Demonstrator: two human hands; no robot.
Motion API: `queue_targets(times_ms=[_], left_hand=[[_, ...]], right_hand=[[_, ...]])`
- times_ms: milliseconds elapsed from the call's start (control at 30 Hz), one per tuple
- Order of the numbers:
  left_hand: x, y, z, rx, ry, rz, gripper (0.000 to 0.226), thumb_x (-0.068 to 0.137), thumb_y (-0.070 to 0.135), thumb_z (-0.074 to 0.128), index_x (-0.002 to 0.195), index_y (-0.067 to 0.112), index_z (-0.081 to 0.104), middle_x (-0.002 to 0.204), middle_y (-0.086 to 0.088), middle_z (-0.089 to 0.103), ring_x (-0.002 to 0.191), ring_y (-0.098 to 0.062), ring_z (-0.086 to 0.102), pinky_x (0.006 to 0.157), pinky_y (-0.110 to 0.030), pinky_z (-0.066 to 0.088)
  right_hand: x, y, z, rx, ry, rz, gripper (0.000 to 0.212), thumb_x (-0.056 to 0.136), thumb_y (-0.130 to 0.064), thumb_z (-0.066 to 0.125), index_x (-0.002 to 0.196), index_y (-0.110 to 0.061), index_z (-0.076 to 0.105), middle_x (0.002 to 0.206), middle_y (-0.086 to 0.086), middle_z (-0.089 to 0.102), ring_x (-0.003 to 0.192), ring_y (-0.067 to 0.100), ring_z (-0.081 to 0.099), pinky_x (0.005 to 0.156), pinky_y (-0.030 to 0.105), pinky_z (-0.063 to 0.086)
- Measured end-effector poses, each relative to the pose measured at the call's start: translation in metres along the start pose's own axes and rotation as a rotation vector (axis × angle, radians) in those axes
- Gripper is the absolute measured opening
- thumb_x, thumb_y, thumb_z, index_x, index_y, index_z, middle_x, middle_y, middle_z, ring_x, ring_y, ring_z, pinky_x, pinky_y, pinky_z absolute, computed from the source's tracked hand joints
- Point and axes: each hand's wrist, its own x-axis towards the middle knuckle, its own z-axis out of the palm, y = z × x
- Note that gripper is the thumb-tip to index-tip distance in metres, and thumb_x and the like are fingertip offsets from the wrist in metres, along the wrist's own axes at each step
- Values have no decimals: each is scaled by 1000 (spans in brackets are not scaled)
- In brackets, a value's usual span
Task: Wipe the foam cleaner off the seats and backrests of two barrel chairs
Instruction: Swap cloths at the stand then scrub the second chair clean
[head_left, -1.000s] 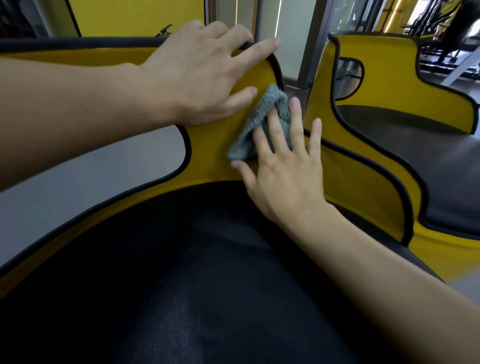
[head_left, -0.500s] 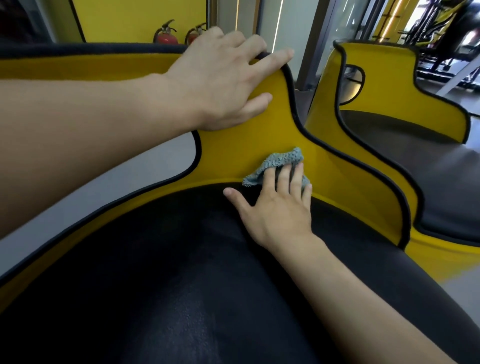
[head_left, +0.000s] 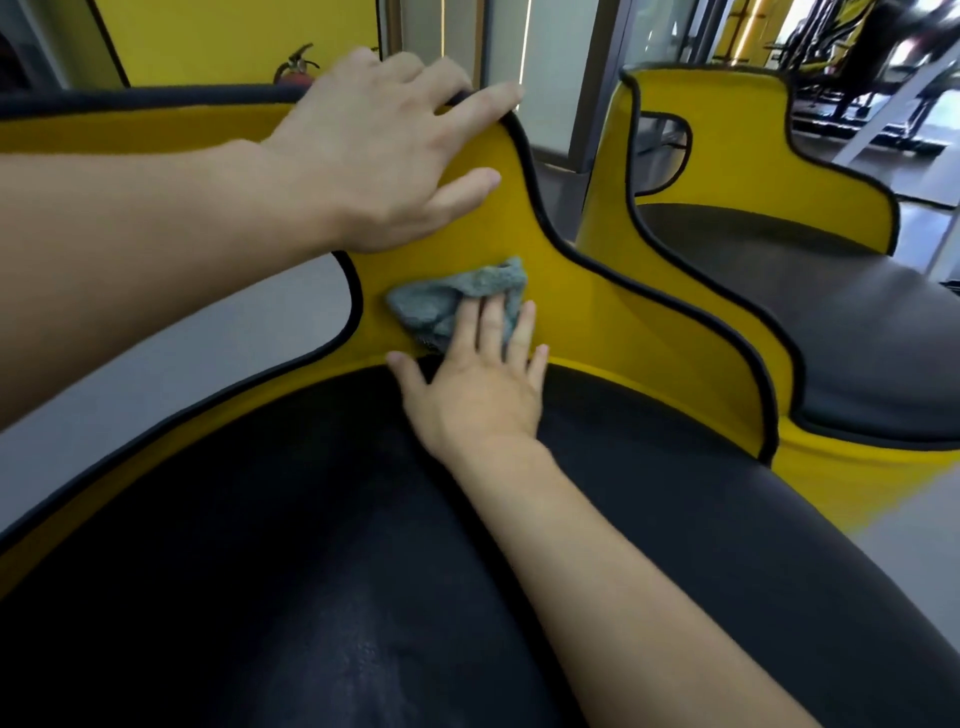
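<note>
- Backrest (head_left: 597, 322) of the near barrel chair is what my right fingers (head_left: 491, 325) press on, through the grey cloth (head_left: 447, 299). The fingers lie straight and close together, flat on the cloth and not curled round it. My thumb sticks out to the left, off the cloth.
- Bunched up, the cloth has its long axis across the yellow face, rising a little to the right. Most of it lies up and to the left of my fingertips, low down, just above the line where the backrest meets the black seat (head_left: 311, 545).
- My right hand (head_left: 478, 400) has its heel over the rear edge of that seat, the arm reaching in across the cushion.
- My left hand (head_left: 374, 161) is higher up. Its fingers are spread and laid over the black-piped top rim, and the thumb lies flat on the yellow. It holds nothing and is apart from the cloth; I take it to be steadying the chair.
- The right hand is the one at the work. From the cloth, the yellow runs off to the right along the lower wing and up toward my left hand, so I judge the next stroke goes one of those ways.
- I can make out no foam on the yellow, so I cannot tell which parts are done.
- The second barrel chair (head_left: 753, 171) stands just to the right, with its grey seat untouched by either hand.
</note>
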Motion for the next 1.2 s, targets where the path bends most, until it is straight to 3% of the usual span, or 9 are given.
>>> queue_targets(times_ms=[167,267,367,467,733,867,1000,1100,1200], left_hand=[[1,3,-1,10,-14,-17,74,99,63,12,160,21,20,141,-22,49,118,-44,52,88,-51,41],[2,3,0,7,-16,-31,73,100,62,12,159,21,21,140,-22,50,118,-44,52,87,-51,41],[0,1,2,-6,-8,-14,72,101,62,13,160,21,20,141,-22,49,118,-45,52,87,-51,40],[-1,0,2,-9,-4,-7,73,101,63,12,160,20,19,141,-23,49,116,-45,52,87,-51,40],[-1,0,0,-15,-19,-17,74,99,64,11,160,21,20,142,-22,49,120,-45,51,90,-52,41],[1,2,2,-7,-12,-28,74,100,63,11,159,20,20,140,-23,50,118,-45,52,89,-52,41],[0,2,3,-29,-4,-21,74,100,63,11,159,20,20,139,-23,50,117,-45,52,88,-51,40],[0,0,3,-39,-4,-4,73,101,62,13,160,20,20,139,-23,50,118,-45,52,89,-52,40],[-2,-1,4,-20,-15,5,73,101,62,14,160,19,18,139,-25,48,118,-46,51,90,-54,42]], right_hand=[[-2,29,-17,-1,114,135,90,99,-64,36,159,-16,-10,166,6,-21,150,32,-27,122,57,-7],[1,-11,-8,145,40,187,93,97,-64,40,159,-8,-4,166,18,-16,150,36,-25,122,54,-8],[-3,-52,9,146,-80,88,100,95,-71,37,158,-4,-1,166,21,-11,150,37,-22,121,54,-10],[-5,-46,12,127,-125,8,102,94,-75,33,159,-6,-5,166,17,-14,150,33,-25,122,51,-12],[-2,29,-13,-15,-34,93,94,97,-70,34,158,-19,-17,165,1,-26,148,34,-30,122,54,-8],[-1,15,-15,-38,28,98,94,98,-66,37,159,-10,-8,165,17,-17,150,37,-25,123,52,-7],[-3,-40,-3,48,-48,14,103,94,-75,33,158,-2,0,164,27,-6,151,42,-15,123,51,-7],[-13,-58,10,40,-122,-108,106,91,-80,30,159,-5,0,165,22,-9,151,36,-20,123,49,-8],[-10,-29,9,-39,-119,-108,102,92,-80,28,159,-13,-9,166,11,-18,149,34,-28,122,51,-11]])
